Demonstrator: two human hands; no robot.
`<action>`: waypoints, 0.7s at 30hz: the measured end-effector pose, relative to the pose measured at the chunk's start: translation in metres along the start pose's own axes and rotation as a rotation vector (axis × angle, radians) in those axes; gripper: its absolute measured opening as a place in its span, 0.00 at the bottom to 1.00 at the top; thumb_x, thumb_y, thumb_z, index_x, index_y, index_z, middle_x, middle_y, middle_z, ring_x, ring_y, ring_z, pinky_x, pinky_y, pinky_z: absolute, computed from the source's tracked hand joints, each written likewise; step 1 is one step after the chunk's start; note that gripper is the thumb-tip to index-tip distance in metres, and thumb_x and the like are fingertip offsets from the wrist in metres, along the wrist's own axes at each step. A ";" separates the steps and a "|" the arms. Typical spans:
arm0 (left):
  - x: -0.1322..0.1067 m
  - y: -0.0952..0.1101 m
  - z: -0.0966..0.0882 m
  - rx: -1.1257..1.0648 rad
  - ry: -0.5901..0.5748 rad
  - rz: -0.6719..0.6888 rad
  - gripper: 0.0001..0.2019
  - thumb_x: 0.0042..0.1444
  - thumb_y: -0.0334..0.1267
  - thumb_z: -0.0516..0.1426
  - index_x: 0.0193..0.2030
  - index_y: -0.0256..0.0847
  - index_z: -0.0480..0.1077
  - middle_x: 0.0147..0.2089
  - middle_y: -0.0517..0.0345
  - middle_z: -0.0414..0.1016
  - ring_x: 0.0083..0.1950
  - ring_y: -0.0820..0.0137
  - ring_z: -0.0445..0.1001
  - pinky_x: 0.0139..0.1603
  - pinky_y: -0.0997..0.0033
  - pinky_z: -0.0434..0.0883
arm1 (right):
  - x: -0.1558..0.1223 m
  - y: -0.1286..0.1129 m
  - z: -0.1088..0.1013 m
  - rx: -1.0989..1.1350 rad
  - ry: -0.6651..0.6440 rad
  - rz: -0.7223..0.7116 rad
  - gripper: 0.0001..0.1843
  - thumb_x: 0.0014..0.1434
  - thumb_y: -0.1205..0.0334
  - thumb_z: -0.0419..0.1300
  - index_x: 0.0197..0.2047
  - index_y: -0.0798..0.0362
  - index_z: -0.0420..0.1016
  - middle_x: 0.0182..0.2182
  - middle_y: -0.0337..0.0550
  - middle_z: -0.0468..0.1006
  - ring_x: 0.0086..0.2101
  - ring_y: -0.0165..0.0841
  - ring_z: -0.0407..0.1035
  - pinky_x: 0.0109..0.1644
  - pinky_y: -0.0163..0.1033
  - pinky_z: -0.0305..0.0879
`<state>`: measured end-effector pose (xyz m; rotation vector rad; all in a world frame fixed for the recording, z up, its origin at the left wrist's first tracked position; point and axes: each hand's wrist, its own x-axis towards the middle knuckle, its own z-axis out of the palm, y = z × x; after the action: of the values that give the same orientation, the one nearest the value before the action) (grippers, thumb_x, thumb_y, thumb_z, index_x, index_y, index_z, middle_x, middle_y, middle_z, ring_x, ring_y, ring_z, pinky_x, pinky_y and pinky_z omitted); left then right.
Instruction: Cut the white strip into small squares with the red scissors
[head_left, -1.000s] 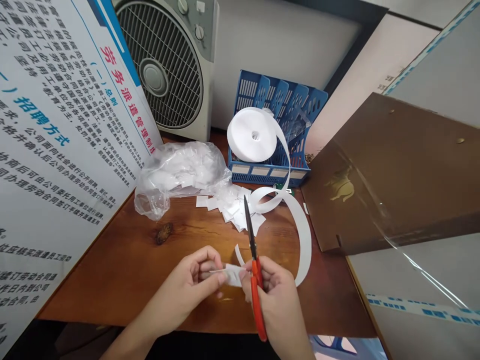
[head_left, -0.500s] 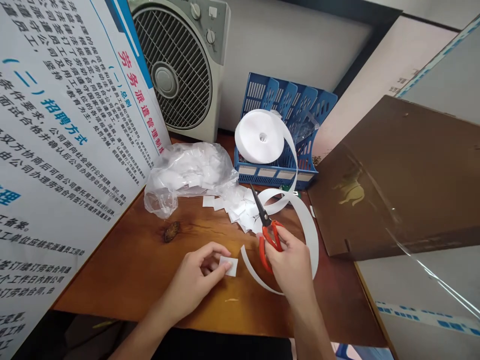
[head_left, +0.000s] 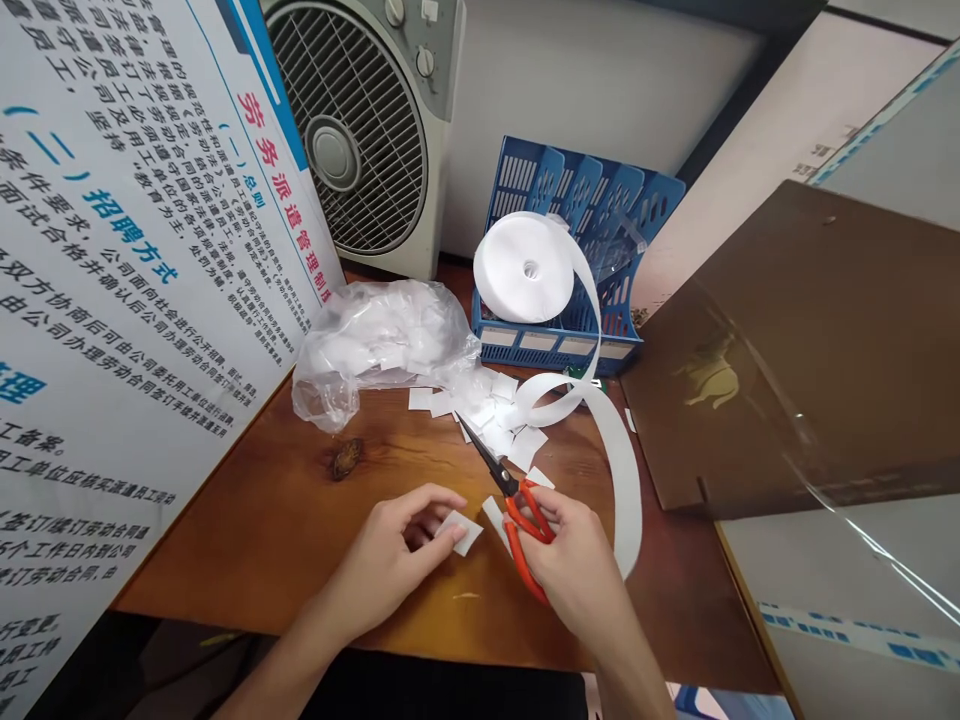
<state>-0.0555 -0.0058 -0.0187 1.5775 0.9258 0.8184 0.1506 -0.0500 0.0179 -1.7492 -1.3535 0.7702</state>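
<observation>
Between thumb and fingers, my left hand pinches a small white square piece cut from tape. My right hand grips scissors with orange handles, their dark blades closed and pointing up and left. A white tape strip curls down from a large roll, and its free end lies beside the scissors, partly hidden by them and my right hand. Just beyond the blades is a loose pile of cut white pieces on the wooden table.
A clear plastic bag of white pieces lies behind the pile. The roll rests in a blue file rack. A box fan stands at the back left, a printed board on the left, a brown box on the right.
The scissors have swung left and lower, with my right hand turning. The white piece in my left hand has tilted. The view has shifted slightly.
</observation>
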 end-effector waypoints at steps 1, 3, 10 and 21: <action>0.000 0.001 0.000 -0.027 -0.012 -0.018 0.10 0.65 0.45 0.61 0.47 0.42 0.77 0.40 0.55 0.83 0.41 0.65 0.80 0.40 0.73 0.72 | 0.000 0.000 -0.002 0.012 -0.019 0.010 0.09 0.57 0.57 0.65 0.33 0.54 0.78 0.30 0.45 0.82 0.33 0.40 0.76 0.36 0.37 0.68; -0.001 0.004 0.000 -0.046 -0.036 -0.034 0.11 0.65 0.46 0.61 0.42 0.41 0.77 0.39 0.54 0.82 0.39 0.66 0.79 0.40 0.72 0.72 | 0.001 -0.002 -0.007 0.038 -0.057 0.025 0.08 0.58 0.58 0.64 0.34 0.55 0.77 0.32 0.45 0.82 0.35 0.39 0.74 0.39 0.37 0.67; -0.009 0.015 0.011 -0.159 -0.112 -0.014 0.07 0.58 0.42 0.68 0.34 0.41 0.82 0.66 0.47 0.67 0.66 0.54 0.70 0.56 0.69 0.73 | -0.012 -0.023 -0.029 0.209 -0.314 0.069 0.07 0.58 0.67 0.62 0.30 0.53 0.67 0.25 0.32 0.64 0.28 0.27 0.54 0.31 0.32 0.52; -0.006 0.007 0.027 -0.368 -0.118 -0.186 0.14 0.56 0.37 0.70 0.44 0.40 0.71 0.36 0.61 0.78 0.32 0.77 0.72 0.36 0.79 0.68 | -0.015 -0.014 -0.030 0.200 -0.430 0.051 0.03 0.62 0.67 0.58 0.36 0.55 0.72 0.28 0.33 0.68 0.29 0.27 0.55 0.31 0.33 0.50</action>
<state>-0.0336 -0.0242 -0.0175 1.1879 0.7728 0.7096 0.1645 -0.0693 0.0453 -1.5173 -1.4496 1.3200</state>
